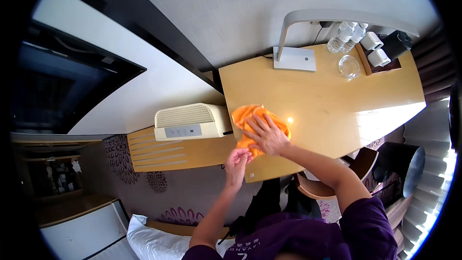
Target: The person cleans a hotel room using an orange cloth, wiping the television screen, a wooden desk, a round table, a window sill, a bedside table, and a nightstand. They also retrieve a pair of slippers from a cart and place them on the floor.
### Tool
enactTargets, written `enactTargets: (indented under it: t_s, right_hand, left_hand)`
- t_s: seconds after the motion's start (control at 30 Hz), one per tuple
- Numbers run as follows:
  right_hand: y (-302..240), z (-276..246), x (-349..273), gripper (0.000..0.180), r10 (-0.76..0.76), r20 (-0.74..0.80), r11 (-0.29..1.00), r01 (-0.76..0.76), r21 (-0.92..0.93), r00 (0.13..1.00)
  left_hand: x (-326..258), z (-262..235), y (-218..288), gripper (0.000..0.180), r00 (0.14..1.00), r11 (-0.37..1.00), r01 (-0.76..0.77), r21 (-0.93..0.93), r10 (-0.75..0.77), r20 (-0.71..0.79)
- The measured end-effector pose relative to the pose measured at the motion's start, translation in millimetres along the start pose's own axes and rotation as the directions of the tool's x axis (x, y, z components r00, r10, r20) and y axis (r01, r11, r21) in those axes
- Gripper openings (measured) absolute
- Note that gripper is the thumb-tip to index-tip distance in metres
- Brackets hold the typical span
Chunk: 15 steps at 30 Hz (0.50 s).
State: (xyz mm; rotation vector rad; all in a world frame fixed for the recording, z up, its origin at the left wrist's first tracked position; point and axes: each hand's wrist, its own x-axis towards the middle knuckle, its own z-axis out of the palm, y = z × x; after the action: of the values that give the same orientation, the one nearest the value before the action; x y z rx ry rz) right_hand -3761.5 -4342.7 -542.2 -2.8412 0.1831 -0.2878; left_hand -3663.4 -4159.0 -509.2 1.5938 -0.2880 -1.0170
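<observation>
An orange cloth (245,113) lies bunched on the left part of the light wooden desk (308,101). My right hand (270,138) rests on top of it, palm down with fingers spread. Just off the desk's near left edge is my left hand (237,162), its thumb and fingertips pinched together at the lower edge of the cloth. How much cloth lies between those fingertips is too small to see clearly.
A grey desk lamp (294,58) stands at the back. Right of it are water bottles (342,37), a glass ashtray (349,66) and a tray (368,62) with cups and a black kettle (397,44). A cream appliance (192,122) adjoins the desk's left side; a chair (317,188) stands in front.
</observation>
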Motion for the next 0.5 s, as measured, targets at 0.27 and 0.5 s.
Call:
enactTargets:
  t_s: [0.27, 0.5]
  right_hand:
    - [99, 4, 221, 0.041, 0.305, -0.537, 0.923, -0.107, 0.369, 0.786]
    - [88, 33, 154, 0.048, 0.019, -0.102, 0.996, -0.010, 0.088, 0.995]
  left_hand:
    - [17, 35, 6, 0.013, 0.995, 0.999, 0.044, -0.010, -0.045, -0.095]
    - [49, 76, 67, 0.010, 0.968, 0.974, -0.217, 0.069, 0.224, -0.109]
